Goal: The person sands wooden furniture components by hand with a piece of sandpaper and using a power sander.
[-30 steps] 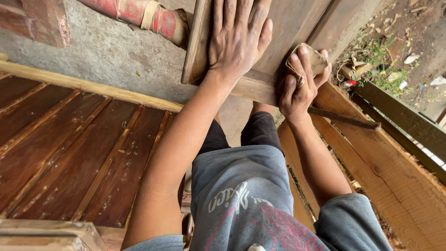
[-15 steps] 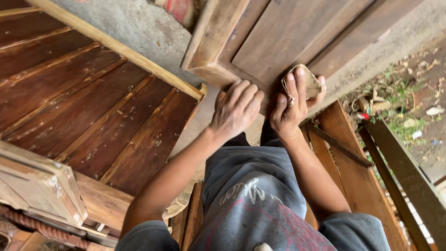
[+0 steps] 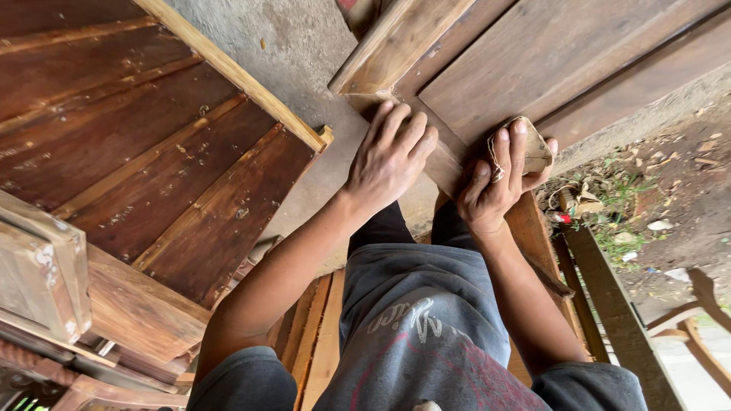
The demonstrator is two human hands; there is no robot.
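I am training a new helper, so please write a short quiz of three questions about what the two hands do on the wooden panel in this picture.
1. True or false: the left hand lies flat on the wooden panel and holds nothing.
2. What does the right hand grip?
A. a hammer
B. a folded piece of sandpaper
C. a paintbrush
3. Fill the gap: the ground under the panel's frame, at the top middle, is grey ____.

Key
1. True. Its fingers are spread on the panel's frame rail.
2. B. The folded piece of sandpaper is pressed to the panel by the fingers.
3. Concrete: the concrete floor.
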